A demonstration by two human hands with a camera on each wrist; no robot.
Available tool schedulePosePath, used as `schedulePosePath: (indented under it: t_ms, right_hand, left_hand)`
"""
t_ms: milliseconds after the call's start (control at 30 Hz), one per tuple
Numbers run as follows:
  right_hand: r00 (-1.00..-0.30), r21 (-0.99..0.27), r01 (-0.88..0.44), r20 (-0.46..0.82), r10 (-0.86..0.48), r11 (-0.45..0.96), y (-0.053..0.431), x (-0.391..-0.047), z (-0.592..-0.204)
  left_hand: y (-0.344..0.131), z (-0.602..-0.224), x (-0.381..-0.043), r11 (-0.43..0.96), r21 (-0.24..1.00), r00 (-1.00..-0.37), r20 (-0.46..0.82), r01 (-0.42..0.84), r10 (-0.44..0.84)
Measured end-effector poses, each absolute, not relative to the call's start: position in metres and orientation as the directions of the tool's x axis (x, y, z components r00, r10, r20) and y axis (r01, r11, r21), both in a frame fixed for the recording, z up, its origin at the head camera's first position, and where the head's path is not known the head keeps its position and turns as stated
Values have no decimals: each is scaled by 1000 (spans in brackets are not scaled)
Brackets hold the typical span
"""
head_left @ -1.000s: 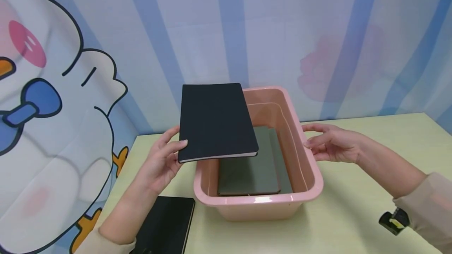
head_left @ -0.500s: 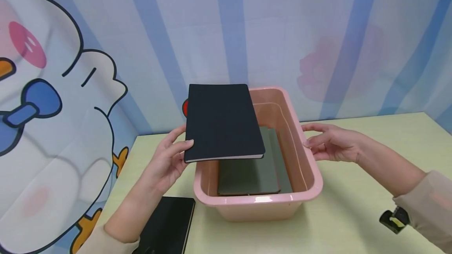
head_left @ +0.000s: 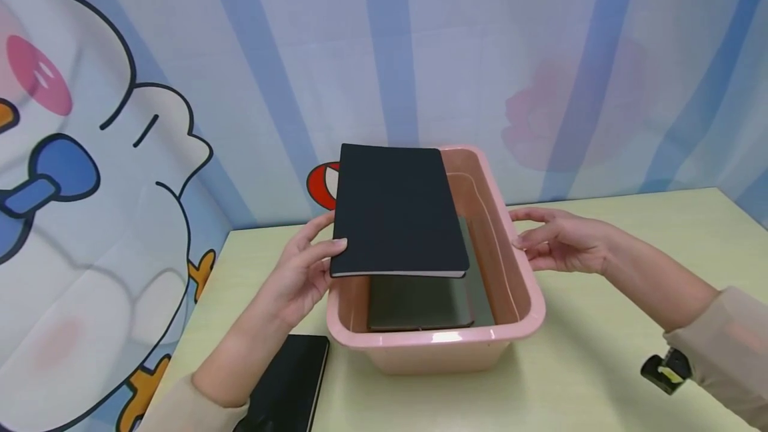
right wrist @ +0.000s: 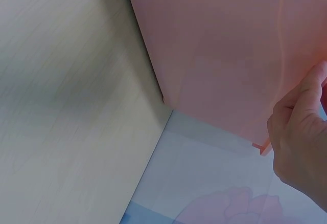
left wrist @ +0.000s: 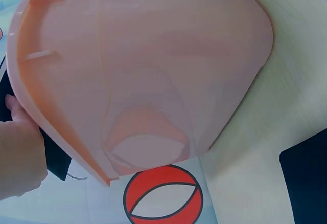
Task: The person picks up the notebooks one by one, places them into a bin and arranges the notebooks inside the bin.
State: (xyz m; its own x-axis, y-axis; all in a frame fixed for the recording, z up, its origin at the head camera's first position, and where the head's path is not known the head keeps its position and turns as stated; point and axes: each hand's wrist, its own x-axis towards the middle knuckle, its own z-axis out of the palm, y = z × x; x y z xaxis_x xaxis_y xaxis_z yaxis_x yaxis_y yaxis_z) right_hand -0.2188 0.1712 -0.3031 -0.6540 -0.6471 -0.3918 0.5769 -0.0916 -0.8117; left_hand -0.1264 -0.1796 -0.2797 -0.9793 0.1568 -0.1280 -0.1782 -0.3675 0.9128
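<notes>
My left hand [head_left: 306,275] grips a black notebook [head_left: 396,212] by its left edge, thumb on the cover and fingers beneath. The notebook hangs level over the left and middle of a pink plastic basin [head_left: 438,359], hiding part of its inside. Grey-green notebooks [head_left: 420,305] lie flat on the basin's floor. My right hand [head_left: 561,242] holds the basin's right rim, thumb on top; in the right wrist view the fingers [right wrist: 301,101] reach up to the rim from outside. In the left wrist view the basin's outer wall [left wrist: 153,55] fills most of the picture.
Another black notebook [head_left: 291,379] lies on the pale wooden table [head_left: 600,365] left of the basin, partly behind my left forearm. A cartoon-printed backdrop [head_left: 450,52] stands right behind the table. A black device [head_left: 666,371] sits at my right sleeve.
My left hand has carried the black notebook to the right, further over the basin, covering more of the grey-green notebooks. The right hand and the basin have stayed in place.
</notes>
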Motion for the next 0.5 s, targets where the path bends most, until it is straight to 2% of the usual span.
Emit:
schedulePosePath:
  t_ms: [500]
  right_hand:
    - [-652, -812, 577, -395, -647, -86, 172, -219, -303]
  left_hand:
    - [-173, -282, -131, -383, 902, -976, -146, -200, 164]
